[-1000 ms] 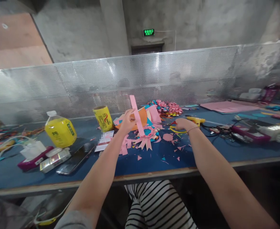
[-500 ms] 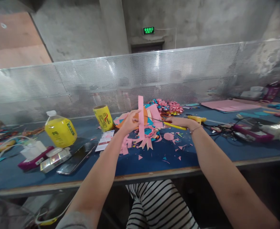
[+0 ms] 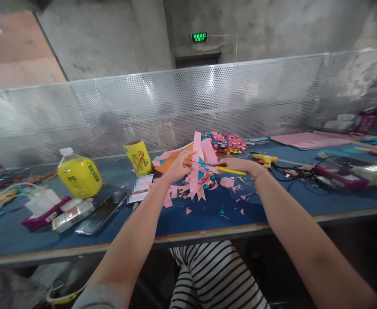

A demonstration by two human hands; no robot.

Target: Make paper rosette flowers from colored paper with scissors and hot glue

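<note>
My left hand [image 3: 181, 166] pinches a long pink paper strip [image 3: 195, 161], which stands nearly upright above the table. In my right hand [image 3: 235, 165] is a pair of scissors [image 3: 209, 164] with a yellow handle, its blades lying across the strip at the left fingertips. Whether the blades are parted I cannot tell. Just below the strip sits a pink and blue paper flower [image 3: 205, 177] with pointed ribbon ends. Orange and pink paper sheets [image 3: 166, 162] lie behind my left hand. A pink paper circle [image 3: 227, 182] and several scraps are near the scissors.
Left on the blue table [image 3: 188, 221] are a yellow bottle [image 3: 80, 176], a yellow tube [image 3: 139, 157] and a phone [image 3: 100, 214]. A yellow glue gun [image 3: 264, 160] with cables lies to the right. Paper flowers [image 3: 228, 142] are piled before the perforated metal screen [image 3: 111, 111].
The pink strip and my left hand have shifted a little right and now lean slightly. The scissors have come over the strip, with my right hand slightly further left.
</note>
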